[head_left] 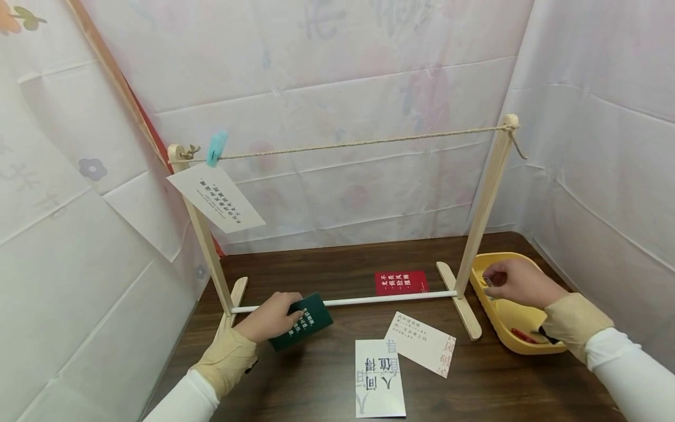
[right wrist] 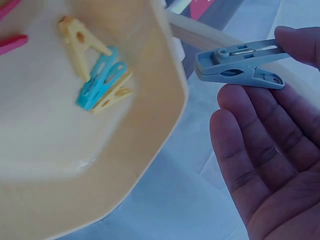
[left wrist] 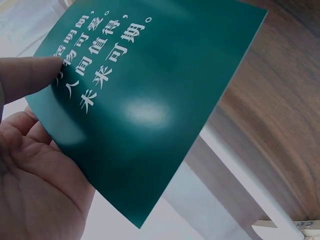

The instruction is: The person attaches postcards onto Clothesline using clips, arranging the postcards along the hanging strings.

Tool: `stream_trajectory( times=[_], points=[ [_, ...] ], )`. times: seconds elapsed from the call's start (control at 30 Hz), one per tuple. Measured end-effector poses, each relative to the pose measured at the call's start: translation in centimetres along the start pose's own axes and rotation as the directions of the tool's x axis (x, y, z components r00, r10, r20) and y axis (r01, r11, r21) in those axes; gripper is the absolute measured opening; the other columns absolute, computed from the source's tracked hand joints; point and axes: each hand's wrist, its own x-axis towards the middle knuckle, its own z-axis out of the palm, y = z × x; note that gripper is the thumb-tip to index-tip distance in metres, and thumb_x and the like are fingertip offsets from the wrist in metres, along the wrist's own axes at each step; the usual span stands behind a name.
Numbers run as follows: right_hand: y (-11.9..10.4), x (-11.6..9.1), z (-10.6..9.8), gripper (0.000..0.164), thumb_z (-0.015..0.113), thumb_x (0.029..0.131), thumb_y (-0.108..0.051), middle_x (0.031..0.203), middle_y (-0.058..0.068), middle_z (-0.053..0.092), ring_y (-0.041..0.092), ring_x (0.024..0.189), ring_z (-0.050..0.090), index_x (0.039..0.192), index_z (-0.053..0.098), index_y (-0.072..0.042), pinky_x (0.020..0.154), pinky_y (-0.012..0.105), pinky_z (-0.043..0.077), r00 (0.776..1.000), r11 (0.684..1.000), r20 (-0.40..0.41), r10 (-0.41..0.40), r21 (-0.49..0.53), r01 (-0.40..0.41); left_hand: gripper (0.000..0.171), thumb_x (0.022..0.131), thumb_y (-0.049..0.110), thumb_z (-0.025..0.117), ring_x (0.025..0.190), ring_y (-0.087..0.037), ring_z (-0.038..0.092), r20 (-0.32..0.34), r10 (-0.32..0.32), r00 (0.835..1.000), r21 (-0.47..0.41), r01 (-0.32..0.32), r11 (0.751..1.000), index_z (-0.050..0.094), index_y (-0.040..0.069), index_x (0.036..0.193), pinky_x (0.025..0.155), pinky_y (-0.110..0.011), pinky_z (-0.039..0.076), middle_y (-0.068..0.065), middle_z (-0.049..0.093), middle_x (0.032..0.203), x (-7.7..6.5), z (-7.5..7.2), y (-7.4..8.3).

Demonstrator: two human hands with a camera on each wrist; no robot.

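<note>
White sleeves (head_left: 635,372) enter at both lower corners of the frame. Bottom centre: white card (head_left: 377,384) with large characters lies flat on the dark wooden table (head_left: 316,392); a cream card (head_left: 422,346) meets its upper right edge, slanted.

Lower left of centre, left hand (head_left: 271,316) pinches a dark green card (head_left: 308,328) by one end, thumb on the printed face, card tilted. Right hand (head_left: 519,282), at right over a yellow basin (head_left: 487,313), pinches a grey clothespin (right wrist: 240,62), thumb above, fingertips below. Turquoise clothespin (right wrist: 104,79), yellow clothespins (right wrist: 80,42) and pink clothespins (right wrist: 12,45) lie in the basin.

Further off, white rod (head_left: 390,299) joins the feet of a wooden stand (head_left: 487,199); red card (head_left: 401,282) flat just behind it. Twine (head_left: 358,143) runs post to post. Upper left, blue clothespin (head_left: 217,147) on it holds a white printed card (head_left: 216,199), hanging askew. Farthest: pale patterned cloth (head_left: 337,58).
</note>
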Motion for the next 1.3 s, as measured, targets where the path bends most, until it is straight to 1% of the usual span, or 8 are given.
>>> stream_trajectory(
  times=[0.23,0.4,0.57,0.67,0.9,1.03,1.2,1.3],
  points=[
    [-1.6,0.3,-0.3,0.017,0.086,0.077,-0.015,0.072,-0.014,0.06,0.001,0.065,0.054,0.087,0.073,-0.011,0.06,0.027,0.05,0.999,0.999,-0.018,-0.039,-0.005,0.039,0.007,0.099,0.007,0.062,0.074,-0.013,0.064,-0.048,-0.028,0.998,-0.079,0.024,0.997,0.066,0.006,0.104,0.061,-0.029,0.055,-0.001,0.066,0.086,-0.2,-0.7,0.2],
    [-2.7,0.7,-0.4,0.015,0.085,0.08,-0.014,0.074,-0.015,0.062,0.001,0.066,0.057,0.088,0.073,-0.016,0.059,0.026,0.051,0.998,0.997,-0.004,-0.055,0.051,0.055,0.005,0.099,0.007,0.062,0.075,-0.017,0.066,-0.07,-0.04,0.997,-0.123,0.031,0.992,0.065,0.007,0.103,0.059,-0.029,0.055,-0.002,0.066,0.088,-0.2,-0.9,0.3],
    [-3.4,1.1,-0.3,0.014,0.082,0.082,-0.01,0.076,-0.012,0.065,0.005,0.067,0.06,0.094,0.075,-0.01,0.059,0.026,0.052,0.999,0.991,0.026,-0.046,0.128,0.042,0.009,0.1,0.009,0.062,0.076,-0.018,0.066,-0.097,-0.074,0.993,-0.188,0.055,0.981,0.065,0.006,0.108,0.059,-0.029,0.056,-0.005,0.066,0.09,-0.3,-0.9,0.4],
    [-3.9,1.3,-0.2,0.015,0.082,0.082,-0.009,0.076,-0.011,0.065,0.005,0.067,0.06,0.095,0.075,-0.006,0.059,0.025,0.052,0.999,0.99,0.019,-0.045,0.133,0.042,0.01,0.1,0.009,0.061,0.075,-0.019,0.066,-0.107,-0.086,0.99,-0.215,0.061,0.975,0.064,0.006,0.109,0.058,-0.03,0.056,-0.005,0.066,0.091,-0.3,-0.9,0.5],
    [-5.0,1.7,-0.2,0.017,0.083,0.082,-0.013,0.076,-0.01,0.065,0.006,0.068,0.06,0.093,0.073,-0.006,0.062,0.025,0.053,0.999,0.991,0.008,-0.045,0.125,0.043,0.009,0.1,0.009,0.061,0.075,-0.02,0.067,-0.115,-0.092,0.989,-0.236,0.062,0.97,0.064,0.006,0.108,0.058,-0.03,0.056,-0.006,0.067,0.09,-0.2,-0.8,0.3],
    [-5.4,1.8,-0.2,0.019,0.083,0.082,-0.015,0.077,-0.009,0.065,0.006,0.069,0.061,0.094,0.073,-0.004,0.062,0.025,0.053,0.999,0.992,-0.006,-0.053,0.117,0.053,0.01,0.1,0.009,0.061,0.075,-0.019,0.067,-0.14,-0.092,0.986,-0.242,0.056,0.969,0.064,0.007,0.109,0.059,-0.031,0.056,-0.006,0.067,0.091,-0.2,-0.8,0.2],
    [-6.0,2.0,-0.2,0.021,0.084,0.082,-0.015,0.078,-0.01,0.066,0.005,0.071,0.062,0.096,0.073,-0.004,0.063,0.026,0.054,0.997,0.991,-0.021,-0.073,0.107,0.075,0.009,0.1,0.01,0.062,0.075,-0.017,0.066,-0.166,-0.085,0.983,-0.235,0.044,0.971,0.065,0.008,0.109,0.06,-0.031,0.056,-0.005,0.067,0.09,-0.2,-0.8,0.2],
    [-6.3,2.1,-0.2,0.02,0.083,0.082,-0.014,0.079,-0.01,0.067,0.006,0.071,0.063,0.096,0.073,-0.005,0.065,0.029,0.055,0.995,0.989,-0.037,-0.098,0.104,0.101,0.009,0.1,0.011,0.062,0.075,-0.017,0.066,-0.177,-0.076,0.981,-0.235,0.033,0.972,0.064,0.009,0.108,0.06,-0.031,0.056,-0.004,0.067,0.09,-0.2,-0.9,0.3]
  ],
)
